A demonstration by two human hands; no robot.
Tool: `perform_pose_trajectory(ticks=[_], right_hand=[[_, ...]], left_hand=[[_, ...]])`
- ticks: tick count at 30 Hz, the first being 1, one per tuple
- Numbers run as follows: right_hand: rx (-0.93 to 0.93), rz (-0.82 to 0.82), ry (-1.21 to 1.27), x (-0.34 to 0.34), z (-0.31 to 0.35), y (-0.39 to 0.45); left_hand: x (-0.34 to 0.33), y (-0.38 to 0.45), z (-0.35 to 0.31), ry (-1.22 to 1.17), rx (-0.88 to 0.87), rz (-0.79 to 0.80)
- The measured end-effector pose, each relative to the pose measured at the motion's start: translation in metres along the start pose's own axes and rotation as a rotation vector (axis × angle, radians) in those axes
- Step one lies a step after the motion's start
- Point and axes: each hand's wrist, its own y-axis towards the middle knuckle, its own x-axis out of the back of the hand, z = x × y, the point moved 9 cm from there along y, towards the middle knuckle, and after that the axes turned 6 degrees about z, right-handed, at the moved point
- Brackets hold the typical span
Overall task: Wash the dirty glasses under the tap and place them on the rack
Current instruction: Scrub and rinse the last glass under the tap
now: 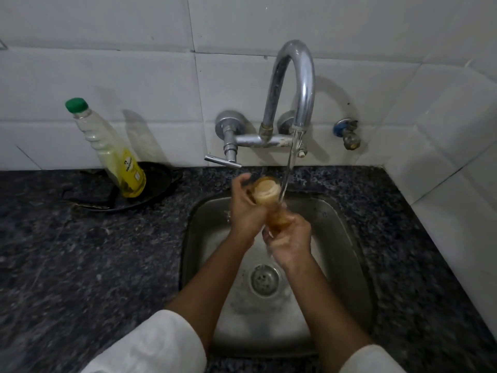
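A clear glass (266, 196) holding brownish, cloudy liquid is tilted over the steel sink (341, 238), its mouth facing the camera. My right hand (289, 244) grips its base from below. My left hand (243, 208) holds the glass near its rim on the left side. Water runs from the curved chrome tap (295, 76) in a thin stream just right of the rim, touching the glass's side. No rack is in view.
A dish-soap bottle (113, 152) with a green cap leans in a black pan (150, 189) on the dark granite counter (80, 265). The tap's lever handle (222, 160) sticks out left. White tiled walls stand behind and to the right. The sink drain (265, 279) lies below my hands.
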Motion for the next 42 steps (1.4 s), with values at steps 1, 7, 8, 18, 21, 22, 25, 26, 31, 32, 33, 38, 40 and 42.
perform_pose_trajectory(ticks=[1, 7, 8, 18, 21, 22, 25, 26, 31, 32, 33, 38, 40, 42], right_hand=[[-0.006, -0.021, 0.034, 0.004, -0.005, 0.002], [0.033, 0.023, 0.036, 0.002, -0.001, 0.015], [0.051, -0.020, -0.023, 0.005, 0.004, 0.013], [0.687, 0.093, -1.988, -0.036, 0.035, 0.007], [0.489, -0.072, -1.172, -0.023, 0.052, 0.005], [0.415, -0.009, -1.005, -0.027, 0.047, 0.001], [0.375, 0.301, -1.757, -0.046, 0.029, -0.009], [0.376, 0.301, -2.193, -0.044, 0.025, -0.013], [0.439, 0.139, -1.780, -0.059, 0.041, -0.011], [0.387, 0.140, -1.638, -0.061, 0.040, -0.013], [0.402, 0.207, -1.653, -0.065, 0.037, -0.015], [0.392, 0.170, -2.345, -0.054, 0.024, -0.012], [0.468, 0.161, -1.981, -0.068, 0.031, -0.016], [0.440, 0.244, -1.888, -0.071, 0.031, -0.017]], left_hand=[[-0.005, 0.000, -0.010, 0.158, -0.126, 0.069], [-0.028, -0.020, -0.044, 0.430, -0.512, 0.258], [-0.024, -0.018, -0.045, 0.356, -0.493, 0.222], [-0.036, -0.009, 0.053, -0.626, 0.469, 0.353], [-0.039, -0.015, 0.054, -0.611, 0.391, 0.363], [-0.038, -0.013, 0.057, -0.605, 0.390, 0.335], [-0.029, -0.007, 0.055, -0.482, 0.459, 0.298], [-0.026, -0.008, 0.058, -0.444, 0.511, 0.285], [-0.032, -0.014, 0.067, -0.608, 0.462, 0.282], [-0.033, -0.014, 0.064, -0.652, 0.458, 0.272], [-0.032, -0.010, 0.062, -0.652, 0.478, 0.248], [-0.027, -0.008, 0.059, -0.441, 0.578, 0.276], [-0.027, -0.007, 0.058, -0.548, 0.498, 0.290], [-0.028, -0.001, 0.053, -0.626, 0.475, 0.304]])
